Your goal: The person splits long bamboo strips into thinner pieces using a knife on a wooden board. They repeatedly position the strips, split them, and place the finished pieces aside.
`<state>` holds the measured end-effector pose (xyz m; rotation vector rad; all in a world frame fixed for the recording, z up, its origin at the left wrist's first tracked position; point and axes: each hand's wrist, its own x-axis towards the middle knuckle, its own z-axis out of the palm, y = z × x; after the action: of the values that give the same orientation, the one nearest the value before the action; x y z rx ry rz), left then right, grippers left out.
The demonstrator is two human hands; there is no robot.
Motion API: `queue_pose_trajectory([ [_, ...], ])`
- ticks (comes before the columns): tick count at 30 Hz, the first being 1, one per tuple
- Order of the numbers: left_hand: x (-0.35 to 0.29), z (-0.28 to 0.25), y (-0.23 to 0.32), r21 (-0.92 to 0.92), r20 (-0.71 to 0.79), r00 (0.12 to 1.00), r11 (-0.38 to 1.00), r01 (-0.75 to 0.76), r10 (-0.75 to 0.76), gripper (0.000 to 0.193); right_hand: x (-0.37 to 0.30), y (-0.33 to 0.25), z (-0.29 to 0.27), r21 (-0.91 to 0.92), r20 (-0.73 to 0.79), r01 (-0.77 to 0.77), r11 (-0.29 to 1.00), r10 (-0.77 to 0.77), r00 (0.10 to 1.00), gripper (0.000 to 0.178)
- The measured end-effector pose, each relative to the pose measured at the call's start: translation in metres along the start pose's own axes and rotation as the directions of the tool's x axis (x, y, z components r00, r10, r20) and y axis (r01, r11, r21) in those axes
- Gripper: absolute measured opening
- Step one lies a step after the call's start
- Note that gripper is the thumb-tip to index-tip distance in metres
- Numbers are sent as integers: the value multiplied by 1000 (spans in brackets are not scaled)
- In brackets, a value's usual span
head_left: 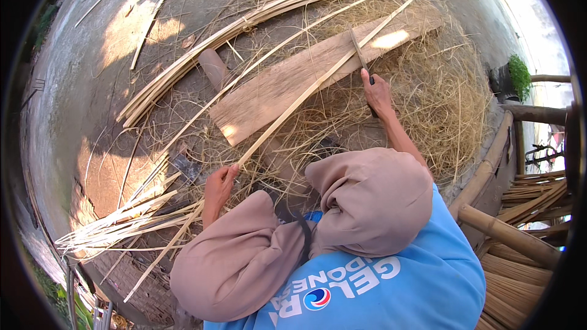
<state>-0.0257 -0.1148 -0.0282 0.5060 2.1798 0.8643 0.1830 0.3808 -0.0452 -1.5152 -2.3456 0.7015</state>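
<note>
A long, pale bamboo strip (298, 101) runs slantwise from lower left to upper right, crossing over a flat wooden board (269, 96). My left hand (219, 189) is closed round this strip near my left knee. Farther off, my right hand (377, 94) grips the dark handle of a knife (357, 47). The knife's blade lies across the strip above the board, and the two appear to touch. Another thin bamboo strip (267, 56) lies along the board's far side.
A long bundle of bamboo strips (257, 15) curves beyond the board, by a brown cylinder (213, 68). Curly shavings (443, 110) cover the ground. Split strips (131, 223) pile up at the left. Bamboo poles (487, 162) and a potted plant (518, 71) stand at the right.
</note>
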Motion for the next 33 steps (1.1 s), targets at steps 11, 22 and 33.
queue_pose_trajectory([
  [11, 42, 9, 62, -203, 494, 803, 854, 480, -334, 59, -162, -47, 1, 168, 385, 486, 858, -511, 769, 57],
  [22, -5, -43, 15, -157, 376, 844, 872, 464, -382, 59, -38, -19, -34, -19, 202, 51, 999, -46, 978, 59],
  [33, -85, -119, -101, -153, 441, 756, 790, 594, -484, 49, 60, 33, -49, -69, 27, -3, 998, 5, 1000, 74],
])
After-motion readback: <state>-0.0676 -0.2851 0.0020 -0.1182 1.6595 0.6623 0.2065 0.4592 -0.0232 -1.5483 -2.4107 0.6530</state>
